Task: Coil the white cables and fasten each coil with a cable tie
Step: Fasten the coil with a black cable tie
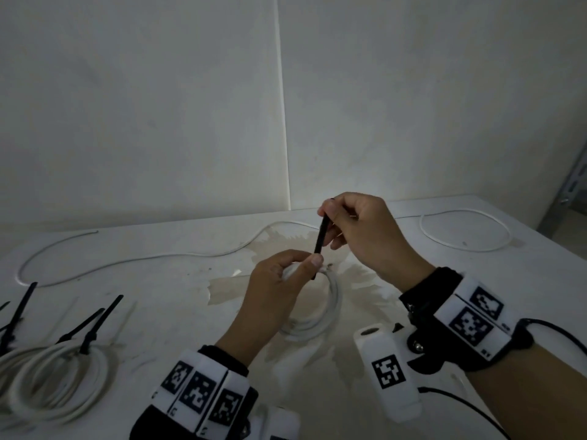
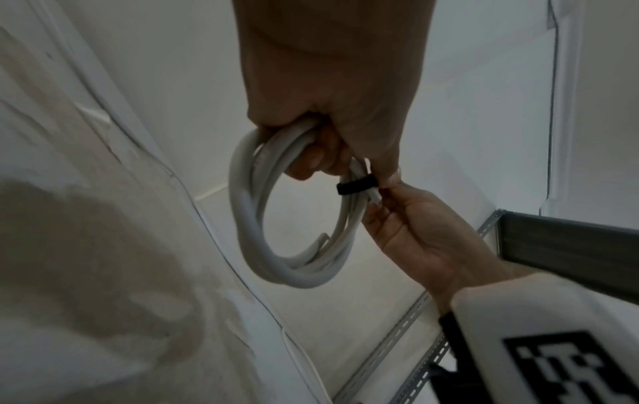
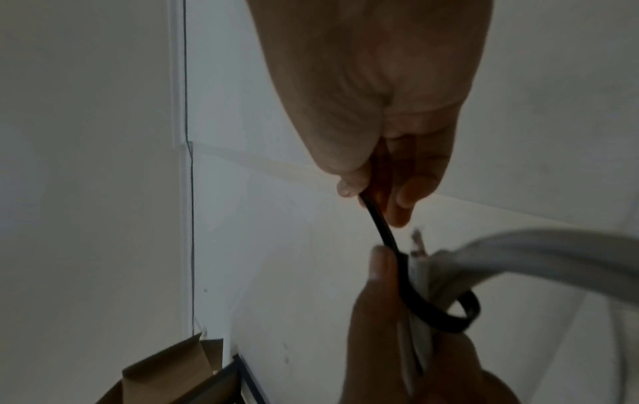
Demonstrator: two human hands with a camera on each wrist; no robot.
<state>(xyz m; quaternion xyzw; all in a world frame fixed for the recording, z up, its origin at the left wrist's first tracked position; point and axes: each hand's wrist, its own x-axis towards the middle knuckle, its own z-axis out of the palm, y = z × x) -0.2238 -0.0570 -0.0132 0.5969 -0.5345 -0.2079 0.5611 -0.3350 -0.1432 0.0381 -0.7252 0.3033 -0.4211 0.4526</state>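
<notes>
My left hand [image 1: 286, 281] grips a coil of white cable [image 1: 330, 309] above the table, fingers curled round its top [image 2: 294, 142]. A black cable tie [image 1: 320, 239] loops round the coil's strands [image 3: 446, 319]. My right hand [image 1: 359, 223] pinches the tie's free tail between thumb and fingers [image 3: 408, 191] and holds it up and away from the coil. The left thumb [image 1: 316, 260] presses beside the tie at the coil. The cut cable end [image 3: 416, 240] sticks out just past the loop.
Tied white coils [image 1: 54, 379] with black ties lie at the front left. A loose white cable [image 1: 127, 265] snakes across the back of the table [image 1: 178, 312], looping at the right [image 1: 463, 246]. A wall stands close behind. A cardboard box [image 3: 173, 374] shows in the right wrist view.
</notes>
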